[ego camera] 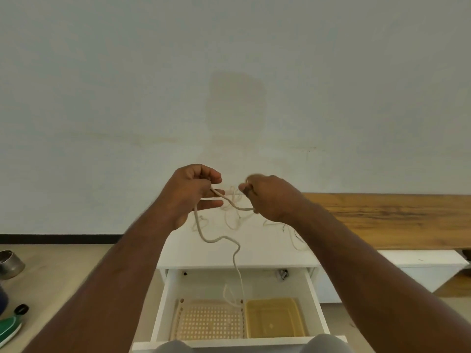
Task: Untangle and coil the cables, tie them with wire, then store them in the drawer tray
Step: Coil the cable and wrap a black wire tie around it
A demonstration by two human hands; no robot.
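Note:
A long white cable (219, 239) stretches between my two raised hands and hangs down in loose waves into the open drawer. My left hand (193, 192) grips it with curled fingers. My right hand (265, 197) pinches the other stretch of it, slightly blurred. A tangle of thin pale wires (235, 215) lies on the white cabinet top behind my hands. In the drawer (163, 301) sit a perforated beige tray (209, 324) on the left and a yellowish tray (275, 318) on the right. The cable's lower end touches the perforated tray's back edge.
A wooden bench top (387, 215) runs along the wall at the right. On the floor at the left are a metal bowl (10, 262), a green object (10, 327) and a black cap (21, 309). A plain white wall fills the background.

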